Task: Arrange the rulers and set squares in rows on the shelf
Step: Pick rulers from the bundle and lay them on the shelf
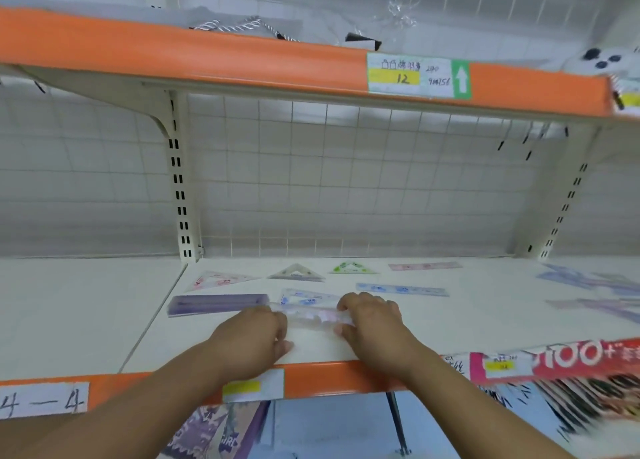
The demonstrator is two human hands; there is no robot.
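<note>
Both hands are at the front of the shelf (207, 347), each on one end of a clear ruler (315, 314) with pink marks that spans the gap between them. The left hand (249, 337) curls its fingers over the ruler's left end, with the thumb on the near side. The right hand (374, 323) does the same at the right end, fingers bent over the far edge and thumb tip against the near edge. Whether the ruler lies flat on the shelf or is slightly raised cannot be told. Just beyond the left fingers lies a purple ruler (218, 304); just beyond the gap between the two sets of fingers lies a blue set square (308, 297), partly behind the clear ruler. Past the right fingers lies a blue ruler (401, 289). Farther back — well beyond the fingertips — a row runs from left to right: pink set square (218, 280), grey set square (296, 273), green set square (351, 268), pink ruler (424, 266). Under the left wrist, a price tag (252, 386) sits on the orange shelf lip.
</note>
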